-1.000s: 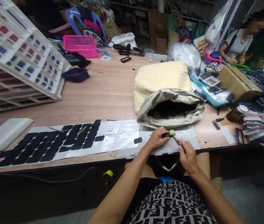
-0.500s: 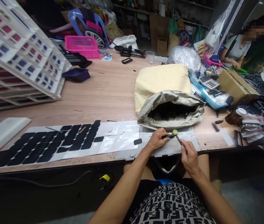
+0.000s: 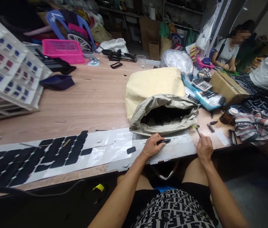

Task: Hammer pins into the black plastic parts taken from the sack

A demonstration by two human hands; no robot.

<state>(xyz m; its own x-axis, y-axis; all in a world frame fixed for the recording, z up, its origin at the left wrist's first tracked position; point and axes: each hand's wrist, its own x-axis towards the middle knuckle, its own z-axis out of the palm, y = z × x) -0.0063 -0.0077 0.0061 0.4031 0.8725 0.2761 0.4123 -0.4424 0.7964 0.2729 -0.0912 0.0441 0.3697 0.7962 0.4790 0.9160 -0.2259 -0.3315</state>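
While I sit at the edge of the wooden table (image 3: 96, 95), my left hand (image 3: 151, 146) is closed around a small black strip (image 3: 163, 141), pinching it flat against the grey sheet (image 3: 171, 148) in front of me. My right hand (image 3: 204, 148), at about three o'clock from the left and well apart from it, grips a thin tool (image 3: 197, 129) with a yellow-green tip that points up toward twelve o'clock.

At twelve o'clock from my left hand, just beyond the sheet, lies a grey woven sack (image 3: 164, 115) on its side with its mouth open toward me; it is full of dark pieces, too shadowed for me to tell what they are. Behind it, touching, rests a cream-coloured bag (image 3: 152, 84), closed, contents hidden.

At two o'clock, a blue tray (image 3: 201, 99) holds a calculator (image 3: 202, 84) and some small dark parts in clear wrapping. Beside it stands a cardboard box (image 3: 227, 88), shut. Near it at three o'clock sit a roll of tape (image 3: 233, 111) and a striped cloth (image 3: 252, 125).

At nine o'clock, a white backing sheet (image 3: 105, 150) carries rows of black pads (image 3: 41, 155), with one loose pad (image 3: 131, 149) close to my left hand. At ten o'clock far across the table sits a pink basket (image 3: 62, 50); I cannot see inside it.
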